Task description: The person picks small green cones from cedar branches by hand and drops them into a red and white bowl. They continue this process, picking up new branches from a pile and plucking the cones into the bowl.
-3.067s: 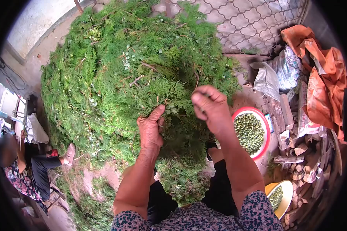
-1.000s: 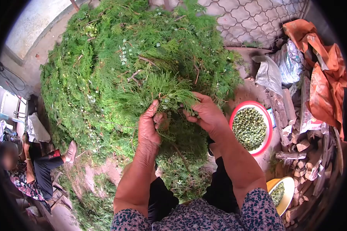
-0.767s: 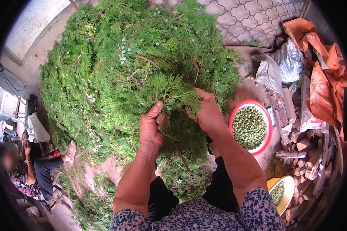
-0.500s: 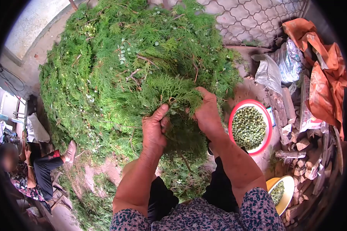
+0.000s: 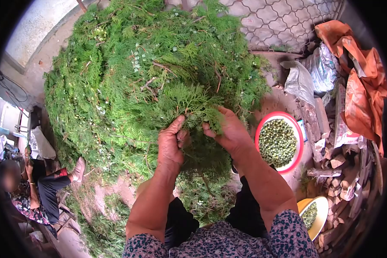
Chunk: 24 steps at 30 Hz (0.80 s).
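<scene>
A leafy green conifer branch [image 5: 187,98] is held in front of me, over a large heap of similar cut branches [image 5: 116,86]. My left hand [image 5: 172,139] is closed on the branch's lower part, thumb on top. On the branch's right side my right hand [image 5: 228,131] has its fingers curled in at the foliage. Whether a cone is pinched between those fingertips is hidden by the leaves. Small pale green cones [image 5: 136,60] show among the heap's sprigs.
To my right stands a red-rimmed basin [image 5: 258,142] of green cones, with a yellow bowl [image 5: 320,215] nearer me. Split firewood [image 5: 337,161], sacks [image 5: 299,81] and an orange cloth [image 5: 361,103] line the right side. Another person [image 5: 30,189] sits at far left.
My right hand has shifted slightly left and turned, bringing its fingers closer to my left hand at the branch. My left hand stays nearly in place.
</scene>
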### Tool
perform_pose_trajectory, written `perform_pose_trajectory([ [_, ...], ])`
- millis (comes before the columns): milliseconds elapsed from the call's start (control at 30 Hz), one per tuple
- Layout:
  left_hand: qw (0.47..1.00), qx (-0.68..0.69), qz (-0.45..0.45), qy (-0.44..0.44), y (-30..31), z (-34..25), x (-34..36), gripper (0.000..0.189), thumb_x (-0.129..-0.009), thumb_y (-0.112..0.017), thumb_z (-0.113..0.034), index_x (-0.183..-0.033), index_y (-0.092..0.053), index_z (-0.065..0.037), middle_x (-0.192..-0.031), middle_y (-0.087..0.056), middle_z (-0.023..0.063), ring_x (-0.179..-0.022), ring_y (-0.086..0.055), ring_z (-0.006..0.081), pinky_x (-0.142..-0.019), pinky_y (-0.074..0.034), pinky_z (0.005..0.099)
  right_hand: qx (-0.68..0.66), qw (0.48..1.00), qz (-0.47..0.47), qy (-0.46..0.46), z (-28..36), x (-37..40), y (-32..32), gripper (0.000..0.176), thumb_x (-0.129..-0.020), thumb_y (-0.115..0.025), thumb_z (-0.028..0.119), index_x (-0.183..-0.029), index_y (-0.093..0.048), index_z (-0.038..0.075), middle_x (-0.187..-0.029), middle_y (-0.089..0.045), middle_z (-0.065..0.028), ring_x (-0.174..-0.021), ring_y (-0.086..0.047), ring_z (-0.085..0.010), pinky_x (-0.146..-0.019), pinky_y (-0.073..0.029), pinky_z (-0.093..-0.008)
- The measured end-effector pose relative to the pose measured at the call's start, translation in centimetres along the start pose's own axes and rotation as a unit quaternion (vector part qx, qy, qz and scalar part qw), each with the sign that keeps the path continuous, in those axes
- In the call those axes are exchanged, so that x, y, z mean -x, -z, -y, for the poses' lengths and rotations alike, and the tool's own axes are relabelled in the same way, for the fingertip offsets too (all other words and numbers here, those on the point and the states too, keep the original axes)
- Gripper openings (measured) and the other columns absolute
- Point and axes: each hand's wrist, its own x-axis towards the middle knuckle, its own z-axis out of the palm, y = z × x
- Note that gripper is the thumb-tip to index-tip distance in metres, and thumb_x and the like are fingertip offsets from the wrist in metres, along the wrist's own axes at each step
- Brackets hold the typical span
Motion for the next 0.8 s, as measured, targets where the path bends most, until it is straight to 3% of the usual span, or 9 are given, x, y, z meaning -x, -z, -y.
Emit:
perform_pose_trajectory([
  [233, 0.999, 0.03, -0.008, -0.024, -0.4, -0.4, 0.2, 0.016, -0.079, -0.066, -0.022, -0.079, -0.058, -0.008, -0.051, -0.041, -0.0049, -0.04, -0.03, 0.0054, -0.038, -0.021, 0.0197, -0.037, 0.996, 0.079, -0.02, 0.1, -0.2, 0.6, 0.017, -0.089, -0.05, 0.015, -0.099, -0.055, 0.003, -0.083, -0.059, -0.0069, -0.062, -0.056, -0.0159, -0.043, -0.042, -0.0227],
  [433, 1.0, -0.003, -0.003, -0.024, -0.2, 0.5, -0.1, 0.015, -0.079, -0.064, -0.021, -0.082, -0.059, -0.007, -0.049, -0.038, -0.0062, -0.038, -0.029, 0.0049, -0.036, -0.02, 0.0191, -0.027, 0.999, 0.036, 0.022, -0.1, -0.3, 0.7, 0.014, -0.088, -0.051, 0.01, -0.099, -0.056, 0.003, -0.081, -0.061, -0.0054, -0.059, -0.057, -0.0131, -0.048, -0.044, -0.0218],
  [500, 0.999, -0.01, -0.005, -0.03, -0.2, 0.7, -0.1, 0.015, -0.078, -0.066, -0.019, -0.08, -0.059, -0.006, -0.049, -0.039, -0.0055, -0.038, -0.031, 0.0054, -0.035, -0.021, 0.0195, 0.074, 0.992, -0.069, 0.077, -0.3, 0.1, 0.0, 0.013, -0.088, -0.051, 0.007, -0.099, -0.057, 0.004, -0.079, -0.06, -0.0033, -0.062, -0.056, -0.0114, -0.049, -0.045, -0.0227],
  [600, 0.999, -0.023, -0.003, -0.049, 0.0, 1.0, -0.1, 0.016, -0.074, -0.07, -0.016, -0.078, -0.058, -0.007, -0.051, -0.044, -0.0039, -0.039, -0.034, 0.0062, -0.036, -0.022, 0.0199, 0.15, 0.975, -0.092, 0.136, -0.4, 0.6, -0.5, 0.015, -0.088, -0.049, 0.005, -0.101, -0.056, 0.005, -0.081, -0.059, -0.0021, -0.063, -0.055, -0.01, -0.051, -0.045, -0.0231],
  [700, 0.997, -0.027, -0.025, -0.067, -0.6, 1.3, 0.4, 0.019, -0.071, -0.073, -0.014, -0.076, -0.056, -0.007, -0.055, -0.048, -0.0029, -0.041, -0.036, 0.0064, -0.037, -0.024, 0.02, 0.095, 0.969, -0.14, 0.181, -1.2, 0.2, -0.4, 0.016, -0.088, -0.047, 0.004, -0.102, -0.054, 0.005, -0.084, -0.058, -0.0019, -0.061, -0.053, -0.0088, -0.051, -0.044, -0.0229],
  [800, 0.996, -0.018, -0.035, -0.08, -0.7, 1.1, 0.5, 0.024, -0.07, -0.075, -0.014, -0.076, -0.052, -0.009, -0.058, -0.05, -0.0027, -0.042, -0.038, 0.0064, -0.037, -0.025, 0.02, 0.121, 0.963, -0.132, 0.202, -1.4, -0.6, 0.4, 0.015, -0.088, -0.048, 0.006, -0.103, -0.053, 0.005, -0.084, -0.056, -0.0019, -0.058, -0.051, -0.0083, -0.048, -0.041, -0.0225],
])
